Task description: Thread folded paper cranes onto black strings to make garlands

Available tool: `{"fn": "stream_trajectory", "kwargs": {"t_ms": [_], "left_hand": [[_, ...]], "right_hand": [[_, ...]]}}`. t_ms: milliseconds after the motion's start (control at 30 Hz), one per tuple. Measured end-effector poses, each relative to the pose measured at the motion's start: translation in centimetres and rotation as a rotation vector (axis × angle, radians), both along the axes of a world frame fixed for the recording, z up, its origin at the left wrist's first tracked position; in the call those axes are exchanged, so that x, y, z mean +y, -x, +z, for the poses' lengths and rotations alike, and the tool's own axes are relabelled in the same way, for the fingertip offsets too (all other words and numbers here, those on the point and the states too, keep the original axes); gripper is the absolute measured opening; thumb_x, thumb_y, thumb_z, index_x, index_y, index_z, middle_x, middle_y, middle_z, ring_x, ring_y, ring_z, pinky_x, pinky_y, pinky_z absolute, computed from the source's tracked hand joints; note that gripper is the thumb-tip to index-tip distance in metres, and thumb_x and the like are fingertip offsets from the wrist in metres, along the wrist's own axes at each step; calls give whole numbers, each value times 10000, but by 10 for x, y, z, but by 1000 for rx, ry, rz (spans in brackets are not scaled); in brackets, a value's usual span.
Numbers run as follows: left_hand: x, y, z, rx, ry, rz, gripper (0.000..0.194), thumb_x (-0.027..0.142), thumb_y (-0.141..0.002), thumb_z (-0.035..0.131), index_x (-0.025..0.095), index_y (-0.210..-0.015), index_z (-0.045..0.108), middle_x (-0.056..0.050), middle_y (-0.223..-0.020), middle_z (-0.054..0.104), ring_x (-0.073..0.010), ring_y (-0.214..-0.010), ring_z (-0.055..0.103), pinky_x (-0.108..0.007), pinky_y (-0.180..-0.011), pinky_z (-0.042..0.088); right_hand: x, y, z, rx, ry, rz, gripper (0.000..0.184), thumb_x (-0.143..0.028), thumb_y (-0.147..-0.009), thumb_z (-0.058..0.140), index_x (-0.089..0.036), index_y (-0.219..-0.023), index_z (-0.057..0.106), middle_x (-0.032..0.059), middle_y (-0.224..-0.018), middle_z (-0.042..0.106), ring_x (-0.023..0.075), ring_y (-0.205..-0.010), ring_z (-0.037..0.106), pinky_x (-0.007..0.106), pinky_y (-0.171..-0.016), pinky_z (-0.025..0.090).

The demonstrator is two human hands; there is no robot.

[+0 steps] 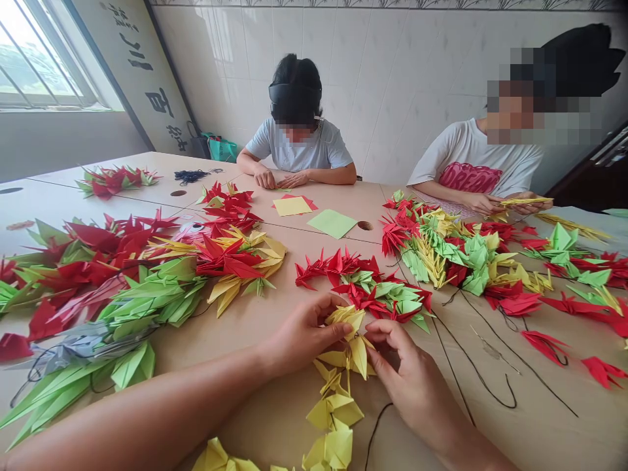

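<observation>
A string of folded yellow paper cranes [336, 411] runs down the table toward me. At its upper end my left hand [305, 332] pinches a bunch of the yellow cranes between thumb and fingers. From the other side, my right hand [411, 369] has thumb and fingers closed on a yellow crane at the same end. The fingers hide part of the folds. A dark cord [377, 428] trails beside the string, below my right hand. Just beyond my hands lies a curved garland of red and green cranes [360, 280].
Heaped crane garlands [167, 281] cover the left side, and more coloured garlands [456, 245] lie at right with loose black cords [520, 356]. Green paper [333, 224] and yellow paper [293, 206] lie mid-table. Two people, one person [299, 144] and another person [478, 157], sit opposite, handling paper.
</observation>
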State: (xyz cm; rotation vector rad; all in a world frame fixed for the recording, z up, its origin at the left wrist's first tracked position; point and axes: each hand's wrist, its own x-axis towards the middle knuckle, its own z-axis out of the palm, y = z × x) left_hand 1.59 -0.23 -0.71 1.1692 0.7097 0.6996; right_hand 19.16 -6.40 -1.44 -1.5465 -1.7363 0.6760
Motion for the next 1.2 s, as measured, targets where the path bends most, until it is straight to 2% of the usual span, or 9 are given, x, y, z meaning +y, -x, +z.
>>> {"fn": "stream_trajectory", "kwargs": {"t_ms": [133, 333, 467, 600, 800, 1000, 1200], "left_hand": [[-1, 0, 0, 6, -17, -7, 304, 369, -753, 680, 166, -924, 532, 11, -817, 552, -115, -747, 577, -280, -717, 513], [-3, 0, 2, 74, -41, -7, 264, 347, -779, 648, 158, -920, 529, 12, -820, 538, -101, -712, 559, -268, -692, 500], [-4, 0, 0, 97, -92, -10, 227, 323, -794, 630, 152, -909, 536, 9, -803, 540, -99, -709, 545, -257, -683, 492], [-3, 0, -1, 90, -142, 9, 216, 313, -807, 619, 162, -936, 533, 2, -846, 549, -103, -730, 545, -258, -681, 492], [1, -1, 1, 51, -86, 86, 270, 344, -788, 643, 156, -931, 513, 8, -823, 536, -82, -665, 516, -221, -592, 482], [-2, -1, -1, 77, -51, -67, 285, 365, -778, 653, 152, -918, 526, 14, -746, 546, -94, -669, 555, -240, -639, 485], [-3, 0, 3, 24, 59, -127, 326, 368, -757, 678, 155, -960, 538, -2, -801, 582, -117, -741, 587, -276, -720, 488]], "right_hand": [[-3, 1, 5, -25, -72, 15, 119, -296, -881, 502, -232, -804, 568, 6, -707, 662, 153, -629, 647, 221, -554, 513], [0, 2, 11, -3, -361, 103, 137, -147, -882, 506, -209, -861, 626, 35, -854, 669, 135, -810, 648, 186, -730, 507], [2, 1, 11, -7, -451, 145, 183, -93, -876, 497, -210, -882, 637, 38, -888, 670, 123, -842, 647, 169, -762, 503], [3, -1, 8, -19, -444, 113, 165, -96, -871, 522, -212, -893, 637, 37, -888, 664, 130, -835, 646, 179, -758, 509], [2, -2, 5, 9, -474, 65, 166, -94, -867, 549, -228, -936, 619, 23, -909, 652, 124, -845, 632, 187, -794, 501], [1, 1, 9, 7, -466, 183, 191, -69, -866, 532, -211, -941, 634, 30, -901, 652, 120, -866, 634, 172, -807, 497], [2, 0, 5, 12, -441, 147, 223, -51, -853, 530, -207, -936, 665, 41, -926, 602, 117, -851, 621, 158, -746, 503]]}}
